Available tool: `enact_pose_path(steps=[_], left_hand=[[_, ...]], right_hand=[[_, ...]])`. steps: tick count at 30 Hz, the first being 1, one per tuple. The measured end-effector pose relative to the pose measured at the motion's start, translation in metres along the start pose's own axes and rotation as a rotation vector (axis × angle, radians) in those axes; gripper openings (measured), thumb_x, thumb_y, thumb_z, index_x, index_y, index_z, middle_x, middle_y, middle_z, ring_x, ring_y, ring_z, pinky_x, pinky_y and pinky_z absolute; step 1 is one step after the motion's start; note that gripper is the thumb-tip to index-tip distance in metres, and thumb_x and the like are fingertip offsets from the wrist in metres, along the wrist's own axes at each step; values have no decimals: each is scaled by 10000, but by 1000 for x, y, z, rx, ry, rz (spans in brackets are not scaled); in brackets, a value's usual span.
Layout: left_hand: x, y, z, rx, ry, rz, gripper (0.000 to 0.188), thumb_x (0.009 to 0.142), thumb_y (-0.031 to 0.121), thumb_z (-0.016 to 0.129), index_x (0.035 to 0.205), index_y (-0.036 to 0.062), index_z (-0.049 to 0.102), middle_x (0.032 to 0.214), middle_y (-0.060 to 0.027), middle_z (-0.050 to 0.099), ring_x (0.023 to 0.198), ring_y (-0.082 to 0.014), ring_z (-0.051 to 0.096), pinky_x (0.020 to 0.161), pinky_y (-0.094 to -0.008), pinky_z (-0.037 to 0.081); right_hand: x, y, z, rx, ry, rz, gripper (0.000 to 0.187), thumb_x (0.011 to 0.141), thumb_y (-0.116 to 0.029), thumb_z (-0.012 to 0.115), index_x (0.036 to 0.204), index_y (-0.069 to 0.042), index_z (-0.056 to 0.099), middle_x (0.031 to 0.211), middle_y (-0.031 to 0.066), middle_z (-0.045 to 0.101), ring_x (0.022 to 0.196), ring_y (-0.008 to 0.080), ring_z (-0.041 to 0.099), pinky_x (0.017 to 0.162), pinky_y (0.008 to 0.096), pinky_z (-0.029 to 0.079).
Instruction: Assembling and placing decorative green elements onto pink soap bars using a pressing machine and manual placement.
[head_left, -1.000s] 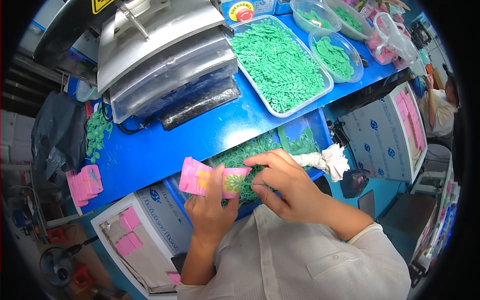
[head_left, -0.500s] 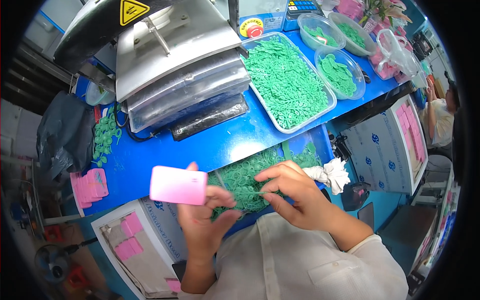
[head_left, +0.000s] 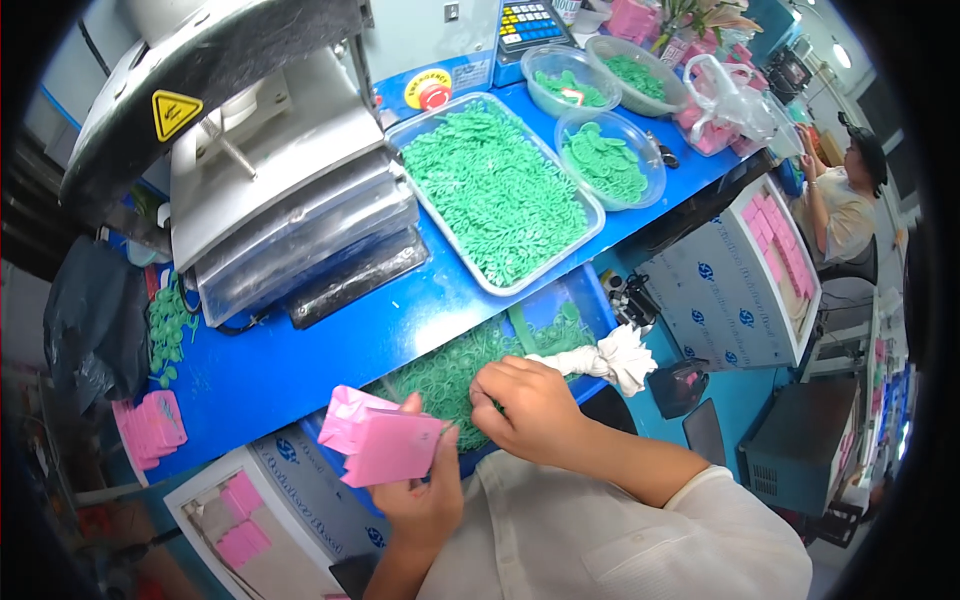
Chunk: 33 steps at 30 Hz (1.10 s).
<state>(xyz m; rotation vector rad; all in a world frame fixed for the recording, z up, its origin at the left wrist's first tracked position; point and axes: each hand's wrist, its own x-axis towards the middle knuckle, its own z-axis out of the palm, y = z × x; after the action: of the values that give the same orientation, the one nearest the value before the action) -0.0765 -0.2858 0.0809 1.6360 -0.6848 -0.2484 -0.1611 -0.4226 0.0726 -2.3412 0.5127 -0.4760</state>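
1. Pinched between thumb and fingers, a small stack of pink cards sits in the left hand, fanned slightly and tilted up toward the camera.
2. Fingers of the right hand curl downward into a heap of small green rubbery pieces; whether they have closed on a piece cannot be told, since the fingertips are hidden.
3. That heap lies in a shallow blue tray at the near edge of the blue workbench, directly under the right hand and just beside the cards.
4. Close to the right wrist, a knotted white cloth hangs over the tray's edge.
5. Farther back stands a clear rectangular tray full of the same green pieces, with two round clear bowls of them behind it.
6. To the left of these sits a grey heat press machine with a yellow warning label.
7. More pink cards lie on the bench's left end, well apart from the hands.
8. Another person sits at the far right.
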Motion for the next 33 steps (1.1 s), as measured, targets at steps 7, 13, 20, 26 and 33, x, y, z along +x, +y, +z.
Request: enact_pose_path(steps=[7,13,20,26,33], left_hand=[[7,-5,-2,-92,-1,-172,345,774,-58,708,1094,-107,587,1088,-188,636,891,-166,629,800,-305,504],[6,-2,-3,-296,-38,-357,391,755,-87,710,1118,-91,567,1132,-194,620,895,-176,633,810,-311,512],[11,-15,-16,-532,-20,-92,758,986,570,268,1015,-101,620,856,-185,671,721,-262,652,685,-363,534],[-16,-17,-28,-471,-57,-358,870,977,590,128,792,-89,640,687,-220,648,625,-318,654,631,-405,547],[-11,-25,-38,-411,-355,-116,656,969,521,404,1106,-92,591,937,-214,634,775,-261,640,786,-381,518]], right_hand=[[-7,6,-3,50,9,-112,182,852,-203,669,909,-35,631,830,105,624,779,279,592,667,386,469],[3,-12,-20,347,-78,-134,89,854,-63,639,934,-23,632,861,100,619,790,274,580,687,355,472],[68,-1,-82,-131,295,-468,81,800,-39,615,874,-34,586,811,110,586,769,292,555,669,388,460],[161,66,-95,-572,498,-315,45,820,-62,604,827,-30,573,770,125,590,780,311,545,704,427,428],[141,53,-100,-630,464,-266,195,809,-106,644,980,-22,602,863,118,590,840,311,528,737,426,405]])
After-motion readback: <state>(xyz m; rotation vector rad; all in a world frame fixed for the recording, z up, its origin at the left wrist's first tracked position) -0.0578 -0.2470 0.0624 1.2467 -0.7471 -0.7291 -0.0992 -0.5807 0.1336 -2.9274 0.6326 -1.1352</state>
